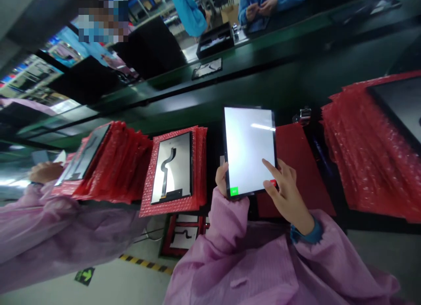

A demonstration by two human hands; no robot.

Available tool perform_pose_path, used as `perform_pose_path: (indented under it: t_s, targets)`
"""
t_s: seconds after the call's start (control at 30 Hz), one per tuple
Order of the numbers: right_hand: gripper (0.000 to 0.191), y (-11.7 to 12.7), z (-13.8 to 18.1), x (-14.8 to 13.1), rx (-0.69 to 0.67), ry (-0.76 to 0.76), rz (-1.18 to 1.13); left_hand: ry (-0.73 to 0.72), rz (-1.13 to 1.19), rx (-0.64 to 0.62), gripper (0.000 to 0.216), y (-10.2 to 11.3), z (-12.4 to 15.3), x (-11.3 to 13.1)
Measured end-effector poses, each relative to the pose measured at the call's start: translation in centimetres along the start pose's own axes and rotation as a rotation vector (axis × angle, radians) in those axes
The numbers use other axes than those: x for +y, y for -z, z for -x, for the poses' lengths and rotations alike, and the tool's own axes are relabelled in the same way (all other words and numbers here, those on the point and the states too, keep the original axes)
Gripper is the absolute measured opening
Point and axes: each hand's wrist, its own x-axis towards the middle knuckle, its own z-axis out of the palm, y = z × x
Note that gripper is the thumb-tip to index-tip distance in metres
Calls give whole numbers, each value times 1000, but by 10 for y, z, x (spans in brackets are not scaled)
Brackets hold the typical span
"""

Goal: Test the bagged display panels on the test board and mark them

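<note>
A tablet (248, 147) with a lit white screen is held upright in front of me. Green and red patches glow in its two lower corners. My left hand (222, 178) grips its lower left edge, the thumb at the side and the other fingers hidden behind. Over the lower right of the screen is my right hand (284, 189), its index finger stretched out at the glass and its thumb apart; whether the fingertip touches I cannot tell. Beneath and to the right lies a flat red mat (301, 164).
To the left, a display panel (176, 164) with a ribbon cable tops a stack of red bubble bags (201, 164). Another bag pile (126, 164) stands further left, near a co-worker's sleeve (66, 230). More red bags (355, 151) rise at right. Co-workers' hands (263, 8) show across the bench.
</note>
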Motion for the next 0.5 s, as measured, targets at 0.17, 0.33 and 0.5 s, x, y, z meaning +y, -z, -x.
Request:
perform_pose_path:
  t_s: [0.17,0.33,0.5]
  targets:
    - [68,22,9,-5,79,149,153,3,214,-109,45,1,-13,-22]
    - [91,51,7,-25,95,211,356,13,134,-9,55,8,-9,-28]
    - [96,48,-33,-56,0,432,444,9,-56,-22,71,14,6,-33]
